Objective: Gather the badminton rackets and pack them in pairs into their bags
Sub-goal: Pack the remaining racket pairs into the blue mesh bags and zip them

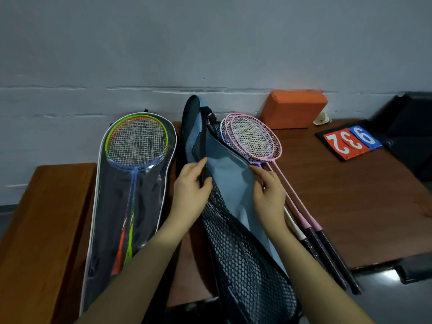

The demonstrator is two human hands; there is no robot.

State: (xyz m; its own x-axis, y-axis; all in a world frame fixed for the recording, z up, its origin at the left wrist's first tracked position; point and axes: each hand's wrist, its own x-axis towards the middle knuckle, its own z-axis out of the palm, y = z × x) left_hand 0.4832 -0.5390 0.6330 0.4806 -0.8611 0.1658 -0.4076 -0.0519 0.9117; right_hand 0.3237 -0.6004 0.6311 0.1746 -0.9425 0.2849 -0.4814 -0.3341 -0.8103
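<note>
the left hand (190, 183) is gripping the dark edge of the blue mesh bag (233, 183), with the thumb on the near side and the fingers curled over the edge. the right hand (268, 192) is pinching the opposite edge of the same bag, fingers curled round the fabric. the bag is lying diagonally across the middle of the desk (350, 195), its far end propped against the wall (210, 54). the pink rackets (256, 139) are lying just right of the bag, heads far, dark handles near and overhanging the desk edge; their heads are partly overlapped by the bag. on the left, the clear-fronted bag (112, 195) is holding 2 rackets (138, 141) with green and orange frames. far right, an orange block (293, 108), a shuttlecock (322, 119) and a number flip board (350, 142) are resting on the desk.
</note>
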